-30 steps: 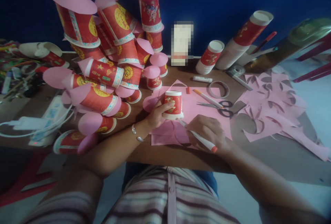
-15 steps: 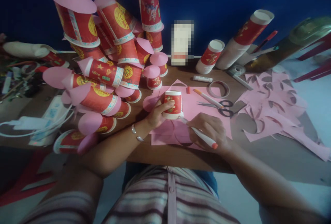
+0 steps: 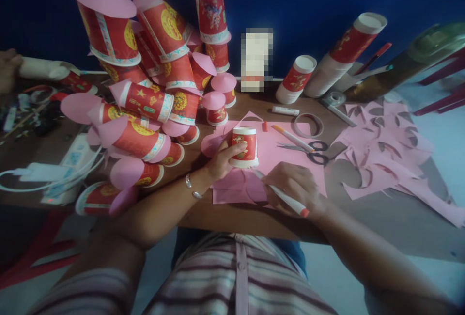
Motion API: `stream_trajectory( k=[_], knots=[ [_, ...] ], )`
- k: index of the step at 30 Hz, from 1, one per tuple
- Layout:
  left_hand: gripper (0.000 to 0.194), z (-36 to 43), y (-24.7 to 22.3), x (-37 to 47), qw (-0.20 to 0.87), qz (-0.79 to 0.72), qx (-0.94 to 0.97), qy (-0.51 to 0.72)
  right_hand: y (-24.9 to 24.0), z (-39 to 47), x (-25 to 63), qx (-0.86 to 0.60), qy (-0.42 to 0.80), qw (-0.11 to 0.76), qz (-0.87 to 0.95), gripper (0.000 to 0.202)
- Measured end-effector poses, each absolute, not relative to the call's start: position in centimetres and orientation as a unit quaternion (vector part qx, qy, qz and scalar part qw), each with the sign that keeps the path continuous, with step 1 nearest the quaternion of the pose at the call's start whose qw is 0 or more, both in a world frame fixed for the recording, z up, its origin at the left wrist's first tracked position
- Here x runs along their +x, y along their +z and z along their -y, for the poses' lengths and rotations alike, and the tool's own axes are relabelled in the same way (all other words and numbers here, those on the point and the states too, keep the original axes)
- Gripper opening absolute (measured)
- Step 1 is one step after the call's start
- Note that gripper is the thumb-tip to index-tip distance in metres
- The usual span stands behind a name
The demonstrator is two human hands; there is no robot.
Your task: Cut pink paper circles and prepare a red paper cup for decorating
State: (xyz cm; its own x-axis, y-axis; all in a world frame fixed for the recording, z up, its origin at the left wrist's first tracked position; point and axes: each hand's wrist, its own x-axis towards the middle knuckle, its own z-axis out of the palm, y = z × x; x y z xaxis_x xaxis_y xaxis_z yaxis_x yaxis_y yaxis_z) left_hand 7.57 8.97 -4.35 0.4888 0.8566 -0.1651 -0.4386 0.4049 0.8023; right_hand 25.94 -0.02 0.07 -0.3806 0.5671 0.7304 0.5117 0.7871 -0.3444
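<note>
A red and white paper cup (image 3: 246, 152) stands rim-up in the grip of my left hand (image 3: 220, 161), whose thumb lies across its printed side. My right hand (image 3: 292, 186) is closed round a white glue pen (image 3: 286, 199) with an orange-red end. The pen's tip points at the cup's lower right edge, a little short of it. Under both hands lie pink paper sheets (image 3: 312, 172), with a darker pink piece below the cup. Scissors (image 3: 317, 152) with black handles and an orange-white marker (image 3: 292, 138) rest on the paper to the right.
Many red cups with pink cones (image 3: 136, 140) are piled at left. Tape rolls (image 3: 308, 126), a glue stick (image 3: 285, 111) and stacked cups (image 3: 296, 78) stand behind. Pink scraps (image 3: 385, 150) spread right. A power strip (image 3: 69, 172) lies left; another person's hand (image 3: 9, 70) shows far left.
My right hand and its pen have moved slightly down and away from the cup's edge. Another person's hand has come in at the far left. The cup has barely moved.
</note>
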Motion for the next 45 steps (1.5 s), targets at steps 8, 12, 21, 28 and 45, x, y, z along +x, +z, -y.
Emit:
stream_trajectory(
  k=[8,12,21,28,45],
  knots=[
    [0.039,-8.94,-4.67,7.51,0.78,-0.28,0.379,0.411,-0.59,-0.25,26.08,-0.316,0.043,0.444,0.837,0.023],
    [0.039,-8.91,-4.61,7.5,0.784,-0.27,0.38,0.411,-0.53,-0.25,26.01,-0.326,0.04,0.439,0.836,0.023],
    [0.036,-8.71,-4.01,7.6,0.773,-0.285,0.392,0.409,-0.38,-0.31,26.01,-0.312,0.075,0.435,0.841,0.023],
    [0.039,-8.75,-4.35,7.5,0.782,-0.283,0.38,0.406,-0.03,-0.16,25.8,-0.298,0.041,0.458,0.837,0.02],
    [0.043,-8.83,-4.2,7.43,0.785,-0.286,0.367,0.408,0.2,0.04,26.17,-0.309,0.032,0.439,0.843,0.024]
  ],
)
